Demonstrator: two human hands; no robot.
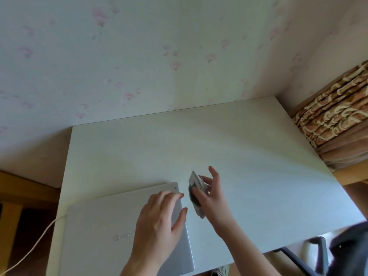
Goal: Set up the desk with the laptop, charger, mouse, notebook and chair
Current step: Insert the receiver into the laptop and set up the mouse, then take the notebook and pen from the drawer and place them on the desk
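Note:
A closed silver laptop [111,230] lies at the front left of the white desk [239,156]. A white charger cable [33,244] runs from its left edge down off the desk. My left hand [159,218] rests flat on the lid's right part, fingers straight. My right hand [211,194] grips a small grey and white object [194,193], blurred, just right of the laptop and above the desk top; it may be the mouse. A dark chair [326,253] shows at the bottom right.
The desk stands against a floral wallpapered wall [139,56]. A patterned curtain [334,116] hangs past the desk's right edge. Wooden floor [12,188] lies to the left.

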